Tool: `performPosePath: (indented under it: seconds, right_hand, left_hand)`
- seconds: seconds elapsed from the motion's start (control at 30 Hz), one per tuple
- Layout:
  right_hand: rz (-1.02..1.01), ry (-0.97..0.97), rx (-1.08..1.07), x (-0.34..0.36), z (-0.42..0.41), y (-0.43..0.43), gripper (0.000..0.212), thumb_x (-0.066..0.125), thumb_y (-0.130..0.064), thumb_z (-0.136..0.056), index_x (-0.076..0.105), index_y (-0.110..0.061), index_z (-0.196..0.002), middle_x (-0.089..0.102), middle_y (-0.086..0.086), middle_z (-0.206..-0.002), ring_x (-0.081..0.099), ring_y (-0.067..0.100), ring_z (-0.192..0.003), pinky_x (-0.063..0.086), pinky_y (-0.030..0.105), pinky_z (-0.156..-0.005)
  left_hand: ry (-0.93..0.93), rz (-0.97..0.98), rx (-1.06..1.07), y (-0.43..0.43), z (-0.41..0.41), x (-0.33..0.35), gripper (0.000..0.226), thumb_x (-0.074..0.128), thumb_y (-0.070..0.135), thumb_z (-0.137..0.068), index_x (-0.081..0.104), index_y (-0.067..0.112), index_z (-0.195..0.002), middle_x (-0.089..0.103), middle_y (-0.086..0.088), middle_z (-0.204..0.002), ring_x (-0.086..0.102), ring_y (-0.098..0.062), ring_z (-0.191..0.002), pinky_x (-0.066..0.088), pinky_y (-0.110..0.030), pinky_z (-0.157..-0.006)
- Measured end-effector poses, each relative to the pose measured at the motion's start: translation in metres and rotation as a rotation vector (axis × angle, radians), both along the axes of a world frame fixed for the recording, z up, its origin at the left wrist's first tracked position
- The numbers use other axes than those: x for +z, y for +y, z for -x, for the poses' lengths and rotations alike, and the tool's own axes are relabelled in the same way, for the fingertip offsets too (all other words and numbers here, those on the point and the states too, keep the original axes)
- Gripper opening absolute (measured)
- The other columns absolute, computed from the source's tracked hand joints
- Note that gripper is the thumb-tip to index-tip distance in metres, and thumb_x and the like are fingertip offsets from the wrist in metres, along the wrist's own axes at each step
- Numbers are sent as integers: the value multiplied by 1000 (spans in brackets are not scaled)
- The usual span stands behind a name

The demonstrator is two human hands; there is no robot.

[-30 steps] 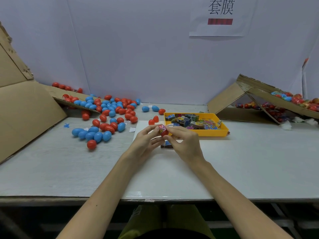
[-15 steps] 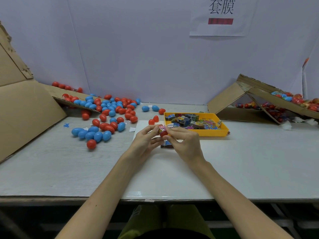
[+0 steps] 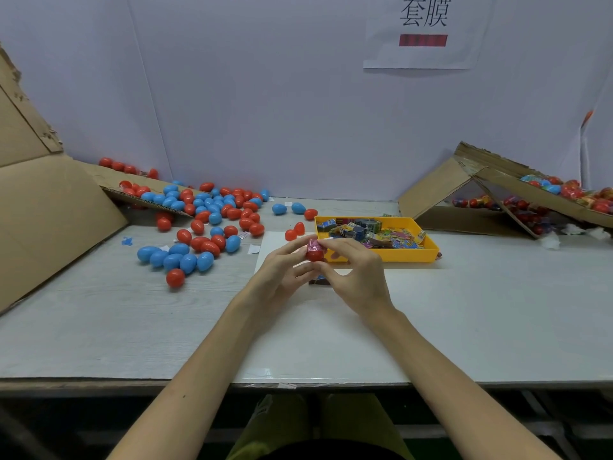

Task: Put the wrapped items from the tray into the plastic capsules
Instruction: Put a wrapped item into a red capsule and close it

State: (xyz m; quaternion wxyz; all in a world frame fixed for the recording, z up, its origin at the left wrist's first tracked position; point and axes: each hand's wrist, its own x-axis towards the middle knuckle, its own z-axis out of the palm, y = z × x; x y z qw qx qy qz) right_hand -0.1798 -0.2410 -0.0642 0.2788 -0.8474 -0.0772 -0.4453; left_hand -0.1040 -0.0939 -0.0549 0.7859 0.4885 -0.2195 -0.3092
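Both hands' grip, left hand (image 3: 282, 273) and right hand (image 3: 355, 273), holds a red capsule (image 3: 315, 254) with shiny pink wrapper poking out its top.

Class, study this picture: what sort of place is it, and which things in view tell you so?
Probably a hand-packing workstation in a factory: red and blue egg-shaped plastic capsules heaped on a grey table, a yellow plastic tray of small wrapped items, and torn brown cardboard boxes serving as bins.

red capsule (image 3: 315, 255): raised off desk (image 3: 464, 310), just before tray | wrapped item (image 3: 313, 244): pink foil, showing at capsule top | tray (image 3: 381, 255): yellow, shallow, heaped with multicoloured packets (image 3: 371, 232) | loose capsules (image 3: 212, 210): red and blue, egg-shaped, scattered far left
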Motion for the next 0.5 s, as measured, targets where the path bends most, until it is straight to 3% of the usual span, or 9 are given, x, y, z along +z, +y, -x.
performPosePath:
  seconds: [0.23,0.5]
  right_hand:
    - [16,-6,19,-2,0,-2,41,81,-9,-78,71,-6,-118,72,7,-110,67,21,-100,58,36,-85]
    - [7,-52,52,-5,-3,-2,31,71,-6,-87,71,-11,-118,71,2,-111,64,13,-101,56,22,-82]
  left_hand:
    - [35,7,-43,0,1,-1,37,61,24,-96,59,11,-131,67,-15,-126,64,-26,-118,56,-29,-88]
    - [-69,-71,-92,2,5,-1,37,49,33,-103,56,17,-136,65,-11,-130,60,-26,-124,48,-40,-105]
